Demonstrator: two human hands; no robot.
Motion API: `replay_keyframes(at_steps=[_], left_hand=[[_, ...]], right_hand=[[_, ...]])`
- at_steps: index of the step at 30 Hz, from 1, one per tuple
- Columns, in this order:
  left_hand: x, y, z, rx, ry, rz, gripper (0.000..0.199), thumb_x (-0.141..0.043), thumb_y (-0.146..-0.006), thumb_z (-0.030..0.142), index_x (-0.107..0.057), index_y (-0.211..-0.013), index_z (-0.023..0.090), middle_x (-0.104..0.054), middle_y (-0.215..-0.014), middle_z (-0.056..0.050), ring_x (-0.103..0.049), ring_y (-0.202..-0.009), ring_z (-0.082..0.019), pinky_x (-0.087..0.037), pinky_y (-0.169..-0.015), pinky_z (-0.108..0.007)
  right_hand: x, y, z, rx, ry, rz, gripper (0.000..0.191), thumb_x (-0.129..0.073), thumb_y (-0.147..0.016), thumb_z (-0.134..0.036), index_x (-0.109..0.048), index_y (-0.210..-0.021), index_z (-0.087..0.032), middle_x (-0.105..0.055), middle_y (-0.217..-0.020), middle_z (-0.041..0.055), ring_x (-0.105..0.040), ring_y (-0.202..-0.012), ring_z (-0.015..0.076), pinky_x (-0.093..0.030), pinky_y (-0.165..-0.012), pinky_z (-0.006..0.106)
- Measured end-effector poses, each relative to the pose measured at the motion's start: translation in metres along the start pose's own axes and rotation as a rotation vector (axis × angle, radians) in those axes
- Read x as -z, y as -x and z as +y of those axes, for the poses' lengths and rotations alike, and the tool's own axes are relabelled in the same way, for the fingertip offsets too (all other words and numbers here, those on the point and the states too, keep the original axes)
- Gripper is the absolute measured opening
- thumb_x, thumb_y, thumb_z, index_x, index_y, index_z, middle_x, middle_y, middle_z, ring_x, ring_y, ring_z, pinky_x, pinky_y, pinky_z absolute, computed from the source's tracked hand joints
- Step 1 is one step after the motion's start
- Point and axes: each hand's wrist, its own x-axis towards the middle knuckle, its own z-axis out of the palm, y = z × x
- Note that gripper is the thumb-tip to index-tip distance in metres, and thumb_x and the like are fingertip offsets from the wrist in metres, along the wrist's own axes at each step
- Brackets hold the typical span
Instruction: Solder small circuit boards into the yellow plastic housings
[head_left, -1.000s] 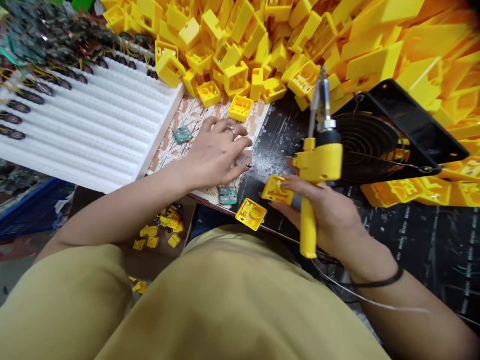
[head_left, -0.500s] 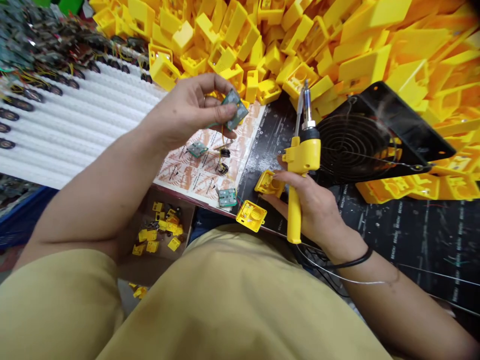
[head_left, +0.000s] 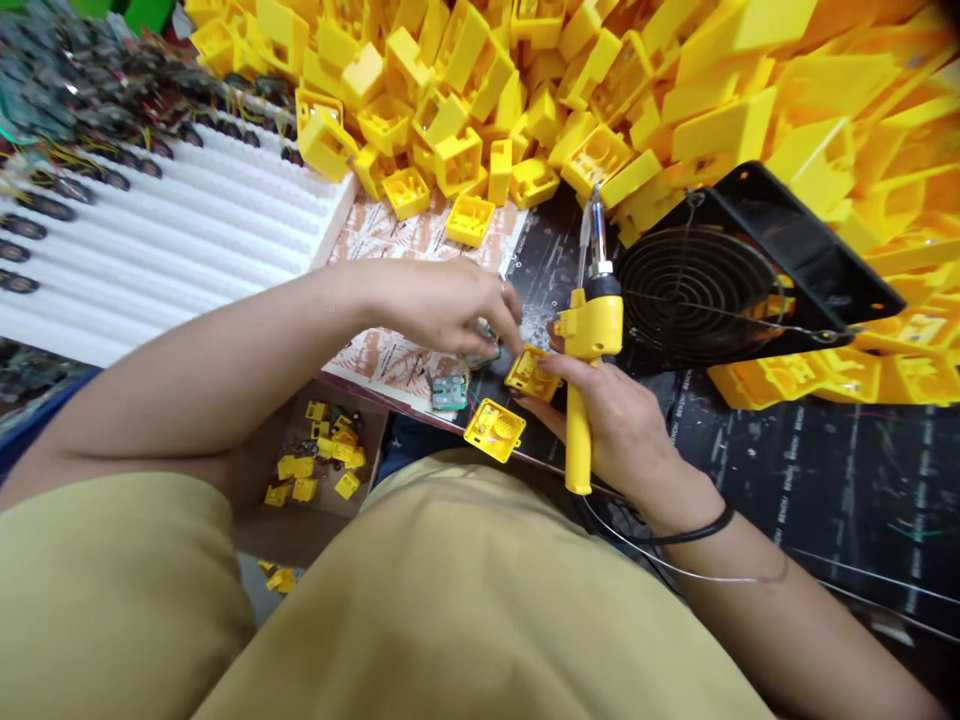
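My right hand (head_left: 630, 415) is wrapped around the handle of a yellow soldering gun (head_left: 592, 325), its metal tip pointing away from me. The thumb and a finger of that hand also hold a small open yellow case (head_left: 531, 374). My left hand (head_left: 454, 305) is closed on a small circuit board (head_left: 487, 343) just left of that case; the fingers cover most of it. Below lies another green circuit board (head_left: 449, 392), wired to an open yellow case (head_left: 495, 430) at the table edge.
A big heap of yellow cases (head_left: 465, 75) fills the back. A black fan (head_left: 690, 295) stands at right on the black tabletop (head_left: 825, 470). At left is a white ridged tray (head_left: 172, 250) with speakers and boards. A box (head_left: 300, 530) below holds yellow parts.
My left hand has come down and right with the circuit board, close to the held case. The soldering gun has shifted slightly left and down with my right hand.
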Motion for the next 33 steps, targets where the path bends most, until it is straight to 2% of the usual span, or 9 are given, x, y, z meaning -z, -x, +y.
replay_keyframes(at_steps=[3, 4, 6, 9, 14, 19, 26, 30, 33], left_hand=[[-0.003, 0.027, -0.011, 0.184, 0.081, 0.436, 0.028, -0.051, -0.088, 0.033, -0.072, -0.104, 0.026, -0.073, -0.109, -0.002, -0.065, -0.104, -0.02, -0.05, -0.093, -0.037], [-0.006, 0.035, -0.014, 0.239, 0.073, 0.53, 0.03, -0.048, -0.091, 0.035, -0.071, -0.107, 0.025, -0.073, -0.109, -0.004, -0.065, -0.104, -0.02, -0.05, -0.092, -0.038], [-0.017, 0.047, -0.016, 0.286, 0.008, 0.583, 0.031, -0.048, -0.091, 0.038, -0.071, -0.106, 0.023, -0.074, -0.109, -0.005, -0.064, -0.103, -0.022, -0.048, -0.095, -0.041], [-0.038, 0.047, -0.007, 0.277, -0.152, 0.525, 0.029, -0.054, -0.089, 0.045, -0.07, -0.102, 0.025, -0.072, -0.114, -0.004, -0.06, -0.113, -0.026, -0.036, -0.107, -0.052], [-0.062, 0.017, 0.009, 0.32, -0.256, 0.503, 0.042, -0.053, -0.087, 0.06, -0.066, -0.098, 0.021, -0.067, -0.121, -0.008, -0.048, -0.126, -0.031, -0.012, -0.118, -0.061], [-0.067, -0.005, 0.005, 0.357, -0.283, 0.508, 0.025, -0.057, -0.087, 0.042, -0.068, -0.085, 0.019, -0.068, -0.113, -0.008, -0.05, -0.124, -0.033, -0.017, -0.116, -0.061], [-0.045, 0.005, 0.001, 0.242, 0.172, 0.459, 0.017, -0.059, -0.085, 0.03, -0.072, -0.085, 0.02, -0.073, -0.081, 0.002, -0.066, -0.081, -0.015, -0.026, -0.115, -0.05], [-0.034, 0.005, 0.01, 0.237, 0.106, 0.222, 0.011, -0.064, -0.081, 0.027, -0.073, -0.08, 0.021, -0.074, -0.08, 0.003, -0.064, -0.082, -0.015, -0.02, -0.115, -0.053], [-0.035, 0.0, 0.017, 0.22, -0.03, 0.149, 0.009, -0.064, -0.08, 0.024, -0.073, -0.081, 0.021, -0.074, -0.077, 0.002, -0.062, -0.085, -0.017, -0.019, -0.115, -0.053]], right_hand=[[0.001, 0.002, 0.002, 0.016, 0.004, -0.004, 0.039, -0.065, -0.09, -0.028, -0.049, -0.125, -0.022, -0.067, -0.094, 0.0053, -0.067, -0.08, 0.02, -0.056, -0.071, 0.031], [0.001, 0.002, 0.003, 0.019, 0.003, -0.006, 0.039, -0.065, -0.09, -0.029, -0.048, -0.125, -0.022, -0.067, -0.094, 0.0056, -0.067, -0.08, 0.0198, -0.056, -0.07, 0.031], [0.001, 0.002, 0.004, 0.019, 0.004, -0.012, 0.038, -0.064, -0.091, -0.029, -0.048, -0.125, -0.022, -0.067, -0.094, 0.0056, -0.066, -0.078, 0.0192, -0.055, -0.069, 0.031], [0.0, 0.002, 0.003, 0.012, 0.017, -0.011, 0.037, -0.064, -0.091, -0.03, -0.048, -0.123, -0.021, -0.066, -0.092, 0.0057, -0.065, -0.076, 0.0194, -0.055, -0.068, 0.031], [0.006, 0.002, 0.0, 0.0, 0.039, -0.01, 0.04, -0.066, -0.089, -0.031, -0.048, -0.123, -0.02, -0.067, -0.094, 0.0073, -0.066, -0.079, 0.0205, -0.056, -0.071, 0.032], [0.008, 0.007, -0.002, -0.019, 0.034, -0.025, 0.038, -0.064, -0.091, -0.027, -0.048, -0.124, -0.019, -0.068, -0.1, 0.0095, -0.068, -0.088, 0.0225, -0.058, -0.075, 0.034], [0.005, 0.002, -0.002, -0.021, 0.03, 0.009, 0.035, -0.064, -0.092, -0.031, -0.053, -0.122, -0.018, -0.07, -0.1, 0.0087, -0.069, -0.08, 0.0187, -0.057, -0.072, 0.031], [0.034, -0.002, -0.012, -0.026, 0.042, 0.116, 0.027, -0.074, -0.084, -0.025, -0.062, -0.108, -0.019, -0.071, -0.08, 0.0004, -0.065, -0.063, 0.0118, -0.053, -0.065, 0.022], [0.069, 0.01, -0.019, -0.025, 0.033, 0.074, 0.025, -0.07, -0.087, -0.028, -0.065, -0.111, -0.021, -0.065, -0.064, -0.0036, -0.06, -0.055, 0.0101, -0.05, -0.059, 0.02]])
